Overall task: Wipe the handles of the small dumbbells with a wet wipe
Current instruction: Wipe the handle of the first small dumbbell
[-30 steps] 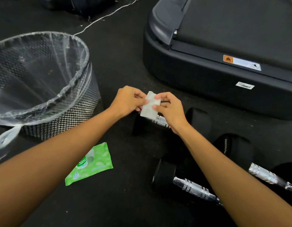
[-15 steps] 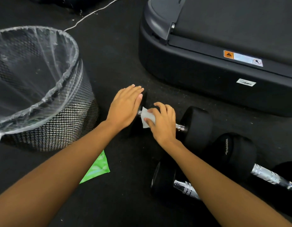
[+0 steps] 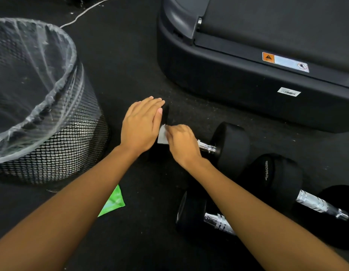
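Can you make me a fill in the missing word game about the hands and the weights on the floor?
1. The right hand rubs a white ____ on the shiny handle.
2. The left hand lies flat on the dumbbell's ____ end.
3. The bin has a clear ____ bag in it.
4. The packet under the left arm is ____.

Missing words: wipe, black, plastic, green

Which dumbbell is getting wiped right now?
The farthest dumbbell, by the bin: the right hand presses the wipe on its handle. The other two lie untouched.
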A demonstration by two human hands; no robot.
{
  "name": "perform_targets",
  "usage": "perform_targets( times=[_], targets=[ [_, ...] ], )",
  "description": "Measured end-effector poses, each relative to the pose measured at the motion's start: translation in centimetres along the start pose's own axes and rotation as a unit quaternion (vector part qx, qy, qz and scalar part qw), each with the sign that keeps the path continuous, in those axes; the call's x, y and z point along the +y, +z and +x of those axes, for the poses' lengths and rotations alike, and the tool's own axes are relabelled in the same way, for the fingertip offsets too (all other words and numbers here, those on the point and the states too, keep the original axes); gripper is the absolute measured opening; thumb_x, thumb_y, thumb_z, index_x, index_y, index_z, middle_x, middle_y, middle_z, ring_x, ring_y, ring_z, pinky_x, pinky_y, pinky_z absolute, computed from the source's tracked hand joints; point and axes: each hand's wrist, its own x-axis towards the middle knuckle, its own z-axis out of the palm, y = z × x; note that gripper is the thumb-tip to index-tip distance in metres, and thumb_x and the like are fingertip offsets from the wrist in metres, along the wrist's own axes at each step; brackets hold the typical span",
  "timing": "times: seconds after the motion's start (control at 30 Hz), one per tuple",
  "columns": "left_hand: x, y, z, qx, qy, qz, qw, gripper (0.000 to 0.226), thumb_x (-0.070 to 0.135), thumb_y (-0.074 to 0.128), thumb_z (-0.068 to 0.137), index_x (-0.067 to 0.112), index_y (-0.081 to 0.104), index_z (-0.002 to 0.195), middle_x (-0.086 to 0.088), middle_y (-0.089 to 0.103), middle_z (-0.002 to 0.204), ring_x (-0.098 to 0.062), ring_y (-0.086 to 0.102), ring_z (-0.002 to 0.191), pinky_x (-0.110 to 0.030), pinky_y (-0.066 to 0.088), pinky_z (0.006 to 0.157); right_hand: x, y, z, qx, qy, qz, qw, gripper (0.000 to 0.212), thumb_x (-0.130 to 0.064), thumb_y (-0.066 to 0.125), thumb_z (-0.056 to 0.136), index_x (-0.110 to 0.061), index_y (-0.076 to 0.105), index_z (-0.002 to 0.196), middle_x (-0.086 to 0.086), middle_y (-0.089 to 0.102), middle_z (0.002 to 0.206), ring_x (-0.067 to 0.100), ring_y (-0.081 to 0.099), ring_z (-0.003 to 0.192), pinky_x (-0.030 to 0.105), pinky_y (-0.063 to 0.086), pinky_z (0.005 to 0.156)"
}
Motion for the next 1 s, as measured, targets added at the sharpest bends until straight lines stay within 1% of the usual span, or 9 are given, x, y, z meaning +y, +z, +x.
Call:
perform_targets(
  times=[0.1, 0.17, 0.23, 0.33, 0.5, 0.6, 0.7, 0.8, 1.0],
  targets=[
    [0.0, 0.0, 0.0, -0.001, -0.003, -0.001, 1.000, 0.038, 0.024, 0.033, 0.099, 0.012, 0.057, 0.126, -0.002, 0.058, 0.129, -0.015, 0.044, 0.128, -0.027, 0.021, 0.108, 0.1, 0.0, -1.3, 0.018, -0.030, -0.001, 0.999, 0.038, -0.004, 0.064, 0.083, -0.004, 0.059, 0.121, 0.011, 0.064, 0.115, 0.025, 0.056, 0.109, 0.035, 0.037, 0.102],
    [0.0, 0.0, 0.0, -0.003, -0.002, -0.002, 1.000, 0.041, 0.026, 0.030, 0.098, 0.012, 0.057, 0.126, -0.002, 0.058, 0.129, -0.015, 0.044, 0.128, -0.029, 0.022, 0.108, 0.1, -0.5, -0.5, 0.003, -0.009, 0.015, 1.000, 0.034, -0.012, 0.062, 0.086, -0.007, 0.059, 0.120, 0.009, 0.064, 0.114, 0.023, 0.054, 0.108, 0.032, 0.037, 0.098],
    [0.0, 0.1, 0.0, -0.003, 0.000, 0.000, 1.000, 0.043, 0.027, 0.029, 0.098, 0.012, 0.057, 0.126, -0.002, 0.058, 0.129, -0.016, 0.045, 0.128, -0.032, 0.025, 0.108, 0.0, -1.2, 0.8, -0.054, 0.049, 0.068, 0.995, 0.029, -0.022, 0.055, 0.092, -0.009, 0.060, 0.118, 0.010, 0.063, 0.110, 0.023, 0.053, 0.105, 0.033, 0.040, 0.093],
    [-0.1, 0.2, 0.1, 0.000, -0.001, -0.003, 1.000, 0.039, 0.025, 0.031, 0.098, 0.012, 0.057, 0.125, -0.002, 0.059, 0.128, -0.016, 0.045, 0.128, -0.033, 0.026, 0.108, 0.1, -2.0, 2.0, -0.178, 0.105, 0.113, 0.972, 0.034, -0.030, 0.036, 0.100, -0.010, 0.059, 0.116, 0.012, 0.063, 0.107, 0.024, 0.058, 0.098, 0.039, 0.046, 0.087],
    [-0.2, 0.1, 0.1, -0.002, -0.003, -0.006, 1.000, 0.036, 0.023, 0.035, 0.099, 0.014, 0.056, 0.126, -0.001, 0.057, 0.130, -0.015, 0.043, 0.129, -0.034, 0.025, 0.108, 2.0, -3.4, 1.8, -0.223, 0.109, 0.026, 0.968, 0.042, -0.034, 0.028, 0.101, -0.008, 0.058, 0.112, 0.015, 0.062, 0.109, 0.029, 0.057, 0.103, 0.041, 0.042, 0.091],
    [-0.1, 0.2, 0.0, -0.002, -0.009, -0.007, 1.000, 0.037, 0.023, 0.035, 0.098, 0.014, 0.057, 0.126, -0.001, 0.057, 0.130, -0.015, 0.043, 0.129, -0.034, 0.025, 0.109, 2.0, -4.1, 1.5, -0.252, 0.102, -0.021, 0.962, 0.035, -0.026, 0.029, 0.102, -0.005, 0.055, 0.115, 0.016, 0.058, 0.117, 0.032, 0.053, 0.109, 0.042, 0.041, 0.094],
    [0.0, 0.2, 0.0, 0.001, -0.007, -0.004, 1.000, 0.037, 0.024, 0.034, 0.098, 0.014, 0.057, 0.126, -0.001, 0.058, 0.129, -0.015, 0.044, 0.128, -0.033, 0.026, 0.108, 0.4, -3.4, 1.4, -0.210, 0.070, 0.005, 0.975, 0.033, -0.022, 0.040, 0.099, -0.006, 0.049, 0.126, 0.015, 0.055, 0.124, 0.029, 0.051, 0.114, 0.041, 0.040, 0.098],
    [0.0, 0.1, 0.1, -0.002, -0.008, -0.006, 1.000, 0.037, 0.023, 0.034, 0.098, 0.013, 0.057, 0.126, -0.002, 0.058, 0.129, -0.015, 0.044, 0.128, -0.034, 0.026, 0.108, -0.1, -2.9, 0.9, -0.172, 0.054, 0.033, 0.983, 0.044, -0.022, 0.053, 0.093, -0.011, 0.042, 0.134, 0.010, 0.049, 0.133, 0.024, 0.042, 0.123, 0.034, 0.033, 0.103],
    [-0.1, 0.1, -0.1, 0.003, -0.009, -0.009, 1.000, 0.039, 0.025, 0.033, 0.097, 0.014, 0.057, 0.126, -0.001, 0.058, 0.129, -0.015, 0.044, 0.128, -0.034, 0.026, 0.108, 1.6, -3.6, -0.1, -0.129, 0.094, 0.022, 0.987, 0.043, -0.021, 0.067, 0.083, -0.012, 0.049, 0.121, 0.007, 0.052, 0.125, 0.022, 0.043, 0.117, 0.031, 0.036, 0.096]
  ],
)
